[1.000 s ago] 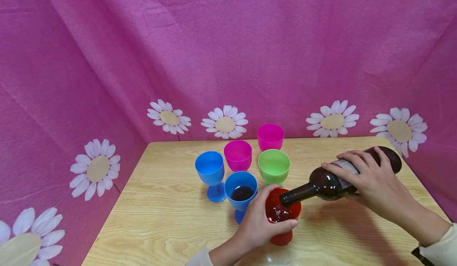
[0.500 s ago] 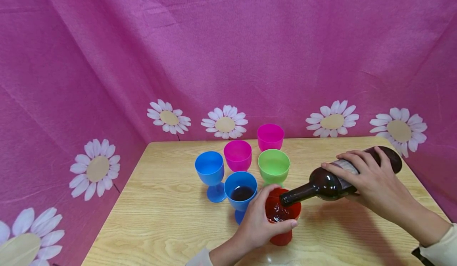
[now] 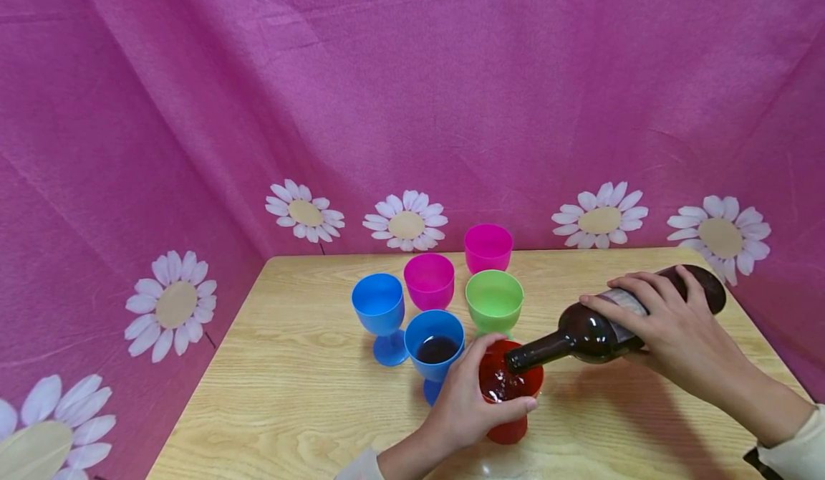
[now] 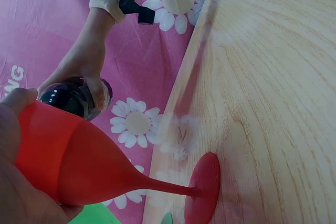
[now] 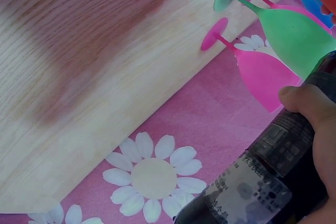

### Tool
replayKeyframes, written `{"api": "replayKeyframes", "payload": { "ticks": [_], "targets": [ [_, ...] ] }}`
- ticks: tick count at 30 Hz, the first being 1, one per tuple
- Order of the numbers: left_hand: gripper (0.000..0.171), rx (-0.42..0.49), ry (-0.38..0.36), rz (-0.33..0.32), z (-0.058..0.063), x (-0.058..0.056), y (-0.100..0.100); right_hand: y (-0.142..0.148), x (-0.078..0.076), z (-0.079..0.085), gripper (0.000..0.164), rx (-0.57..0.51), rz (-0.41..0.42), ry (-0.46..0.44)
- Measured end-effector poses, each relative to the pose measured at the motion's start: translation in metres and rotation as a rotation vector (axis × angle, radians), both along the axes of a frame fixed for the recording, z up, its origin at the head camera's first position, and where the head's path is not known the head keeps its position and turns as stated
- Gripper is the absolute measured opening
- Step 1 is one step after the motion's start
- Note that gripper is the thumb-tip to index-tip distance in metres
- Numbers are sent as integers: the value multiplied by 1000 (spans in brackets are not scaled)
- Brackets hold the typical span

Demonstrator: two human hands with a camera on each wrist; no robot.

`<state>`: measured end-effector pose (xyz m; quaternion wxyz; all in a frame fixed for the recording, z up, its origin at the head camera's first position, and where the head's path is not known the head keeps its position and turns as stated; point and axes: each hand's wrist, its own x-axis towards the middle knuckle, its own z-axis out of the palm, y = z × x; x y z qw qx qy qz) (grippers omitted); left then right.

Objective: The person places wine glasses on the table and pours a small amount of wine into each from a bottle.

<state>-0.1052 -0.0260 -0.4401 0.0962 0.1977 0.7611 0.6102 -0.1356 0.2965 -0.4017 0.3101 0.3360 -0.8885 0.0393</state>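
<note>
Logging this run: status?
Left hand grips red goblet, liquid inside. Right hand holds bottle tilted, mouth at goblet. Part-filled blue goblet beside left hand, not blocking.

White "NG" [image 4: 17,73] on pink cloth [image 3: 412,107]

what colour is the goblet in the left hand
Red; the goblet shows best in the left wrist view.
</note>
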Motion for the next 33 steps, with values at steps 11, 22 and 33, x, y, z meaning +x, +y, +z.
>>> {"api": "replayKeyframes", "payload": {
  "ticks": [11, 22, 33],
  "targets": [
    [67, 9, -6, -7, -1, 0, -1, -1, 2, -1, 74, -2, -7, 3],
    [68, 0, 6, -1, -1, 0, -1, -1, 2, 0, 72, 2, -6, 6],
    [68, 3, 9, -5, -1, 0, -1, -2, 3, 0, 74, -1, -11, 14]
  ]
}}
